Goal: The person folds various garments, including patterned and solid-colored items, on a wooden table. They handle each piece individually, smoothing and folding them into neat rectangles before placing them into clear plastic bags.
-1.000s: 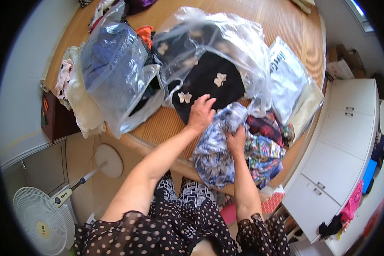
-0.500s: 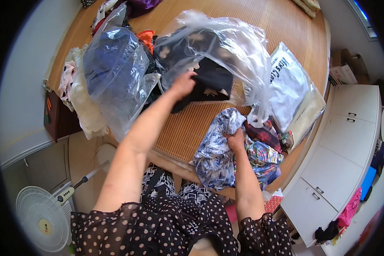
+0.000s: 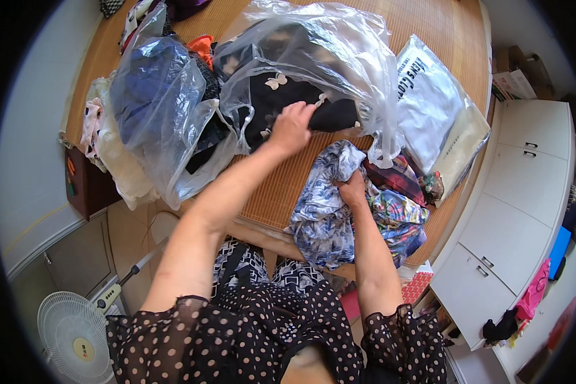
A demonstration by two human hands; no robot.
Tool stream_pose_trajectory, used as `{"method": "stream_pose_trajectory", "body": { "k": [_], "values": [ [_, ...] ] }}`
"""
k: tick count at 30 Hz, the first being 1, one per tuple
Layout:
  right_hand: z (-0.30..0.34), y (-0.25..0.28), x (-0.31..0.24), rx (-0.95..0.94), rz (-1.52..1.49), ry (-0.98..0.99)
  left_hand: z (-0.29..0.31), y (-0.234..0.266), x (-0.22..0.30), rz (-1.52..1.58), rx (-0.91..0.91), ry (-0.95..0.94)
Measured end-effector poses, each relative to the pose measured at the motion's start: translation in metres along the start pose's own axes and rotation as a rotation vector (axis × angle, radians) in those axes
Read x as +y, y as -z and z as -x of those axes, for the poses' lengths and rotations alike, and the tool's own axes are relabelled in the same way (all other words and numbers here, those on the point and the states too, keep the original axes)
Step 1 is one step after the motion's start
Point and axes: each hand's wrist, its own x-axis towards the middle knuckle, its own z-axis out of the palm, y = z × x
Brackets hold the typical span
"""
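Note:
Near the middle of the mat-covered bed, a black garment with pale butterfly shapes point(image 3: 277, 80) lies partly inside a clear plastic bag point(image 3: 372, 77). My left hand point(image 3: 292, 128) is at the bag's opening, fingers curled on the garment's near edge; my thumb is mostly hidden. To the right, my right hand point(image 3: 353, 190) grips a bunched blue-and-white floral garment point(image 3: 326, 205) at the bed's near edge. A multicoloured patterned cloth point(image 3: 400, 221) sits beside that wrist, and a dark red plaid cloth point(image 3: 393, 179) lies just beyond it.
Another clear bag with dark blue clothing point(image 3: 157, 96) stands on the left, beside cream clothing point(image 3: 128, 160). Flat packaged garments point(image 3: 432, 105) lie at the right. A white cabinet point(image 3: 509, 205) lines the right side; a fan point(image 3: 77, 339) stands at lower left.
My left hand has moved slightly right along the black garment, whose butterfly shapes now show more. My right hand keeps its hold on the floral garment. The view has shifted a little.

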Motion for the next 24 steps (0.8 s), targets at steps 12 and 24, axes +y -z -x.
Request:
{"method": "stream_pose_trajectory", "body": {
  "k": [12,24],
  "values": [
    [0.001,0.002,-0.012,-0.054,-0.164,-0.052,-0.033,-0.037,0.000,0.005,0.161,0.204],
    [0.000,0.009,-0.024,-0.077,-0.038,-0.023,0.046,0.101,0.032,0.376,0.138,-0.016]
  ]
}}
